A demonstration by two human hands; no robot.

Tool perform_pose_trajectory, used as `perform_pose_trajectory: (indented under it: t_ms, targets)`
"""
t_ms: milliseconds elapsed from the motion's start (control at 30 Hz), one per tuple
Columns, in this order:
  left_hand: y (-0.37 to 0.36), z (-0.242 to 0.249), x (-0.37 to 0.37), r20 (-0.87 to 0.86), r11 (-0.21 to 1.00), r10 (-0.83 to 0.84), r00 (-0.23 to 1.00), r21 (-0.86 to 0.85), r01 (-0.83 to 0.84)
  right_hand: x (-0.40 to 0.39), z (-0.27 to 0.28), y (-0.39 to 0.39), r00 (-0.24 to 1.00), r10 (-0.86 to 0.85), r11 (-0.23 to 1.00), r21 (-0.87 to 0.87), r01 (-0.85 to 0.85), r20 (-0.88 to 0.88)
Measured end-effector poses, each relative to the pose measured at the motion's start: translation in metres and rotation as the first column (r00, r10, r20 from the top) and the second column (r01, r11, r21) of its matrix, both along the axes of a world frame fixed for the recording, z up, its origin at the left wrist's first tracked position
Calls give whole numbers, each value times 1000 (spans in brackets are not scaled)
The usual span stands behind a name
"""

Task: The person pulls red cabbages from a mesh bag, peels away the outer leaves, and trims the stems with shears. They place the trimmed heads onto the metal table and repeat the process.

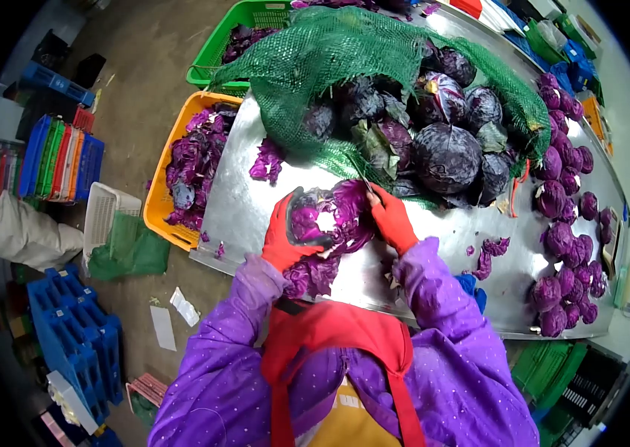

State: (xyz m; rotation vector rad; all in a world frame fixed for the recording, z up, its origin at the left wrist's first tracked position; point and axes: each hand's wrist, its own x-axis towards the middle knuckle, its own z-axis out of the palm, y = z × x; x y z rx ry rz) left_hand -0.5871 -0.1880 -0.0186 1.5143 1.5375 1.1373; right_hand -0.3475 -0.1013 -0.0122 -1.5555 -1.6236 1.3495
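On the metal table (pixel 434 246), my left hand (pixel 289 232), in a red glove with dark fingers, is wrapped round the left side of a purple cabbage (pixel 313 217). Loose outer leaves (pixel 352 212) spread from its right side. My right hand (pixel 392 220), gloved in red, is closed on a knife (pixel 366 179) whose thin blade points up and left, just right of those leaves. More cut leaves (pixel 313 276) lie below the cabbage, near the table's front edge. Beyond my hands, a green net sack (pixel 315 59) holds dark, untrimmed cabbages (pixel 447 158).
Rows of purple cabbages (pixel 559 242) line the table's right side. At the left edge, an orange crate (pixel 157 195) and a green crate (pixel 207 56) hold leaves. Blue pallets (pixel 69 328) and a white basket (pixel 99 216) stand on the floor at left.
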Motion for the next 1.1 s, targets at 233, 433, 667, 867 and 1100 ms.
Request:
perform_pose_trajectory:
  t_ms: [233, 433, 667, 867, 1100]
  targets:
    - [-30, 31, 19, -529, 964, 24, 848, -212, -160, 31, 19, -88, 990, -140, 971, -199, 135, -9]
    - [-15, 31, 35, -505, 966, 16, 863, -213, -143, 7, 62, -61, 999, 50, 989, -140, -52, -19]
    - [-7, 31, 35, -479, 975, 40, 877, -174, -139, -12, 42, -25, 945, 319, 932, 157, -326, 65]
    - [11, 29, 35, -430, 977, -3, 903, -193, -88, -20, 23, -9, 936, 255, 913, 259, -316, 241]
    - [7, 19, 7, -352, 997, -67, 934, -50, 53, -13, -8, 32, 963, 137, 981, 102, -164, 234]
